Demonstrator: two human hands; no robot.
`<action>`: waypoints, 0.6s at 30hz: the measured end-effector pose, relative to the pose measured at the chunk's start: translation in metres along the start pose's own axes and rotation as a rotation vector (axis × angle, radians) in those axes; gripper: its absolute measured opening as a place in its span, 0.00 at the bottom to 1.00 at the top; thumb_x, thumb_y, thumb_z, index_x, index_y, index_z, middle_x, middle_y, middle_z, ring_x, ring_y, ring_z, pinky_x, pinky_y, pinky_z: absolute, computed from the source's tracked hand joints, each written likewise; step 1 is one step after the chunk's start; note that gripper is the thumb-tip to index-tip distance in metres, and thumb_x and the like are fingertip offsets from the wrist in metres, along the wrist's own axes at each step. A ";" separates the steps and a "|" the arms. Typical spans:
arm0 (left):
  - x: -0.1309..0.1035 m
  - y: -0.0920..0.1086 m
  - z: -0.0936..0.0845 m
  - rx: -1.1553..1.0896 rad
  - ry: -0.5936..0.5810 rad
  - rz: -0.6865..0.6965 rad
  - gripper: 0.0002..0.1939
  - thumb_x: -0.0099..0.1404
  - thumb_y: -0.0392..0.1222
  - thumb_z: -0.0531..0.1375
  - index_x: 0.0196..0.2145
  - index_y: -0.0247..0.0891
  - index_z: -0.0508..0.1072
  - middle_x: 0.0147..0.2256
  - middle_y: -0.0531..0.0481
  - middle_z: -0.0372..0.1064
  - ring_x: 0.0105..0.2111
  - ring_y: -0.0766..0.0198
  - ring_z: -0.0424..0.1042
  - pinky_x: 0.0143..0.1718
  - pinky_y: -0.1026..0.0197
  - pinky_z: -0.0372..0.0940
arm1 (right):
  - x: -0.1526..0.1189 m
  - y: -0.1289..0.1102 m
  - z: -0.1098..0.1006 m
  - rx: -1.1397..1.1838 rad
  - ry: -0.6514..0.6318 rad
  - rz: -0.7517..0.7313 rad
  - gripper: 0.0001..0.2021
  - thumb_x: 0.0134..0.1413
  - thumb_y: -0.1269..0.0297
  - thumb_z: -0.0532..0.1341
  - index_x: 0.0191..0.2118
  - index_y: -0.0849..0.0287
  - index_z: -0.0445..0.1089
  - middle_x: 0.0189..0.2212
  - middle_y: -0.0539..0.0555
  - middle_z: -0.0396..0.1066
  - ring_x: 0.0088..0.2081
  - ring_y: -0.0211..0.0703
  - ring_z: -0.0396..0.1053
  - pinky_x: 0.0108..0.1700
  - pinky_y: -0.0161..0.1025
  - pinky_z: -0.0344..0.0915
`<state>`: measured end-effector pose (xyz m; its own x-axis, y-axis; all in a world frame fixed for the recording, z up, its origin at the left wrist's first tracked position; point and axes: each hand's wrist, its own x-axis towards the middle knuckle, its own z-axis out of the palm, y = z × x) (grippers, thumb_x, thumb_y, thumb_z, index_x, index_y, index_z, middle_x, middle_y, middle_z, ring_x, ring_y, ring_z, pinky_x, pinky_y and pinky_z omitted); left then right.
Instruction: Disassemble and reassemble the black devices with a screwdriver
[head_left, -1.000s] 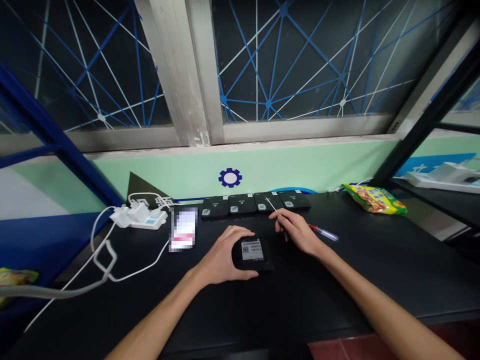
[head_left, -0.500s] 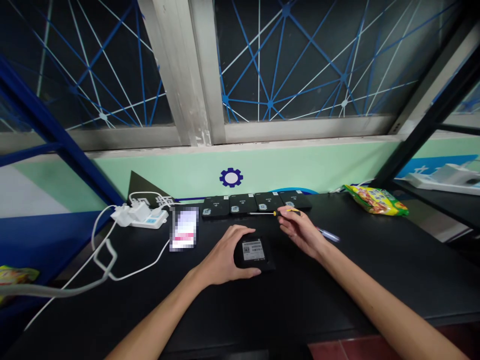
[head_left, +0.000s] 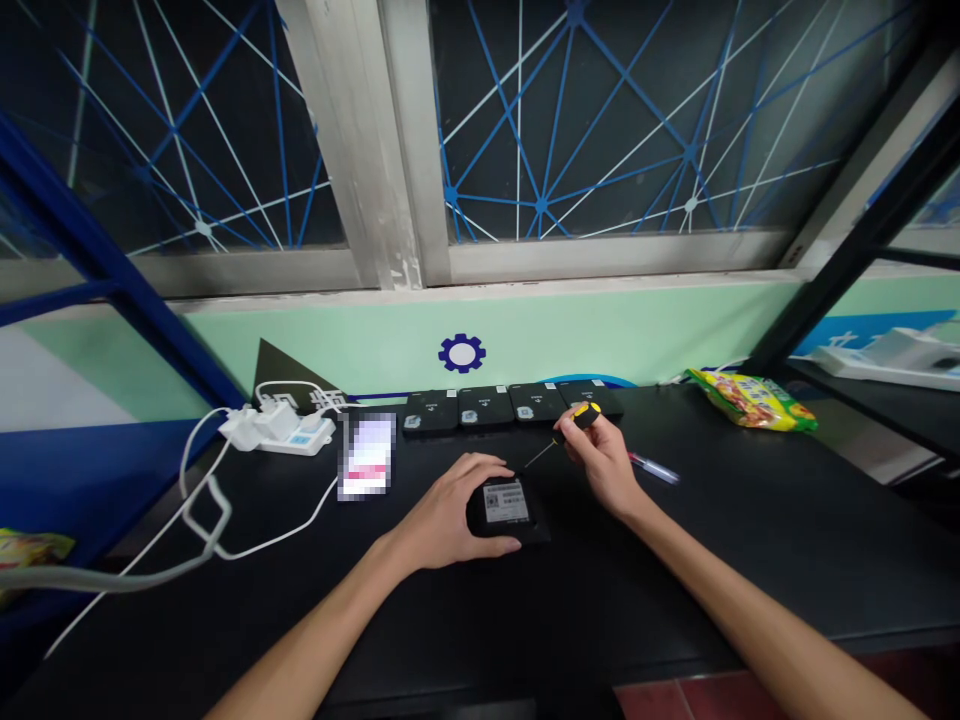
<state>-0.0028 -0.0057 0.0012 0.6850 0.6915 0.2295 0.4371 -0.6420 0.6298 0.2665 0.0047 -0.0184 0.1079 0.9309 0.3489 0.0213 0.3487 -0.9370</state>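
The fingers of our right hand (head_left: 600, 455) have just turned the slim metal-shafted screwdriver with a black and yellow handle (head_left: 587, 412): a half second ago its shaft lay level, aimed left, and now it slants down to the far edge of the flat black square box with a white printed label (head_left: 508, 505). We judge that this brings the tool to the work, at the box's far right corner; whether the tip touches, we cannot tell. Those right fingers close narrowly around the handle.

Our left hand (head_left: 442, 515) has not shifted. Its fingers spread in a wide curve around the box's left side, thumb at the near edge and fingertips at the far edge, holding it down on the smooth black counter (head_left: 450, 640).

Farther out, a red and clear pen (head_left: 654, 466) lies just right of our right hand. Beyond the box, four flat black boxes (head_left: 484, 407) line the far side. To the left are a blurred, lit rectangular screen (head_left: 367, 457) and a white plastic power strip (head_left: 296, 435); far right, a yellow and green snack bag (head_left: 750, 398).
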 end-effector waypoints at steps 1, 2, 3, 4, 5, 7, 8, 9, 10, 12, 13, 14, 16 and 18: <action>0.000 0.000 0.000 0.001 -0.001 0.003 0.37 0.59 0.56 0.76 0.63 0.51 0.71 0.63 0.44 0.67 0.64 0.44 0.68 0.68 0.40 0.63 | -0.001 -0.001 0.000 -0.022 -0.009 -0.013 0.16 0.67 0.45 0.64 0.40 0.55 0.70 0.26 0.47 0.57 0.25 0.40 0.52 0.27 0.40 0.50; 0.000 0.000 0.000 0.003 -0.002 0.004 0.37 0.59 0.56 0.76 0.63 0.51 0.71 0.63 0.44 0.67 0.64 0.44 0.68 0.68 0.40 0.63 | -0.001 -0.001 0.000 -0.044 -0.018 -0.027 0.16 0.68 0.46 0.64 0.40 0.55 0.70 0.27 0.47 0.57 0.26 0.40 0.52 0.28 0.40 0.50; 0.000 0.000 0.000 0.004 -0.004 0.003 0.38 0.59 0.56 0.76 0.63 0.51 0.71 0.63 0.44 0.67 0.64 0.44 0.68 0.68 0.40 0.63 | -0.002 -0.002 0.000 -0.064 -0.024 -0.038 0.15 0.68 0.47 0.64 0.39 0.54 0.70 0.27 0.48 0.58 0.26 0.41 0.52 0.29 0.40 0.50; 0.000 0.000 0.000 0.005 -0.004 0.002 0.38 0.59 0.56 0.76 0.63 0.51 0.71 0.63 0.44 0.67 0.64 0.44 0.68 0.68 0.39 0.63 | -0.003 -0.003 -0.001 -0.077 -0.026 -0.045 0.15 0.68 0.47 0.64 0.39 0.54 0.70 0.27 0.48 0.58 0.26 0.41 0.53 0.29 0.41 0.51; 0.000 0.001 0.000 0.005 -0.005 -0.001 0.38 0.59 0.56 0.76 0.63 0.51 0.71 0.64 0.44 0.67 0.64 0.44 0.68 0.68 0.39 0.63 | -0.003 -0.003 -0.001 -0.083 -0.024 -0.047 0.15 0.68 0.47 0.64 0.39 0.54 0.70 0.27 0.49 0.59 0.27 0.42 0.53 0.29 0.41 0.51; 0.000 0.001 0.000 0.004 -0.004 -0.004 0.38 0.58 0.56 0.76 0.63 0.52 0.71 0.64 0.44 0.66 0.64 0.44 0.68 0.68 0.39 0.63 | -0.004 -0.004 -0.002 -0.079 -0.024 -0.045 0.15 0.68 0.46 0.63 0.40 0.54 0.70 0.27 0.49 0.59 0.26 0.42 0.53 0.29 0.41 0.51; 0.000 0.000 0.000 0.003 -0.003 -0.004 0.38 0.58 0.57 0.76 0.63 0.52 0.71 0.64 0.44 0.66 0.64 0.44 0.68 0.68 0.38 0.63 | -0.004 -0.004 -0.002 -0.074 -0.029 -0.047 0.15 0.68 0.46 0.63 0.40 0.53 0.70 0.27 0.49 0.59 0.26 0.43 0.53 0.29 0.41 0.51; 0.000 0.000 0.001 0.003 -0.001 -0.002 0.38 0.58 0.57 0.76 0.63 0.52 0.71 0.64 0.44 0.66 0.64 0.44 0.68 0.68 0.38 0.63 | -0.004 -0.005 -0.002 -0.070 -0.038 -0.053 0.15 0.68 0.47 0.63 0.40 0.53 0.71 0.28 0.49 0.59 0.26 0.43 0.53 0.29 0.41 0.51; 0.000 0.000 0.001 0.002 0.001 -0.002 0.38 0.58 0.57 0.76 0.63 0.52 0.71 0.64 0.44 0.66 0.64 0.44 0.68 0.68 0.38 0.63 | -0.004 -0.005 -0.002 -0.071 -0.050 -0.062 0.15 0.68 0.47 0.63 0.40 0.53 0.71 0.28 0.49 0.59 0.26 0.42 0.52 0.29 0.41 0.50; 0.000 -0.001 0.001 0.000 0.003 -0.001 0.38 0.58 0.57 0.76 0.63 0.52 0.71 0.64 0.45 0.66 0.64 0.44 0.68 0.68 0.39 0.63 | -0.004 -0.005 -0.002 -0.092 -0.074 -0.081 0.14 0.68 0.47 0.63 0.39 0.53 0.71 0.29 0.50 0.60 0.27 0.43 0.53 0.29 0.41 0.51; 0.000 -0.001 0.001 -0.001 0.004 -0.003 0.38 0.58 0.57 0.76 0.63 0.52 0.71 0.64 0.45 0.66 0.64 0.44 0.68 0.68 0.38 0.63 | -0.005 -0.006 -0.002 -0.111 -0.085 -0.088 0.15 0.68 0.47 0.63 0.39 0.53 0.71 0.30 0.51 0.62 0.28 0.44 0.54 0.29 0.41 0.52; 0.000 -0.001 0.001 -0.001 0.004 -0.004 0.38 0.58 0.58 0.76 0.63 0.52 0.72 0.64 0.45 0.66 0.64 0.43 0.68 0.67 0.38 0.63 | -0.005 -0.006 -0.002 -0.132 -0.092 -0.094 0.15 0.68 0.47 0.63 0.38 0.53 0.71 0.31 0.52 0.63 0.29 0.45 0.56 0.29 0.41 0.53; 0.000 0.000 0.001 -0.002 0.000 -0.003 0.38 0.58 0.58 0.76 0.63 0.52 0.72 0.64 0.44 0.67 0.64 0.42 0.68 0.67 0.37 0.63 | -0.007 -0.008 -0.001 -0.176 -0.101 -0.109 0.15 0.69 0.47 0.63 0.38 0.53 0.72 0.33 0.54 0.67 0.32 0.47 0.61 0.30 0.42 0.56; 0.000 0.000 0.001 0.000 -0.003 0.000 0.38 0.58 0.59 0.76 0.63 0.52 0.72 0.64 0.44 0.67 0.64 0.42 0.68 0.67 0.37 0.63 | -0.008 -0.011 0.001 -0.215 -0.087 -0.142 0.14 0.69 0.48 0.63 0.38 0.53 0.73 0.38 0.56 0.69 0.34 0.48 0.63 0.32 0.42 0.60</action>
<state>-0.0023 -0.0056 0.0007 0.6866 0.6906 0.2274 0.4371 -0.6420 0.6299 0.2644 -0.0062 -0.0108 0.0034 0.8833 0.4688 0.2421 0.4541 -0.8574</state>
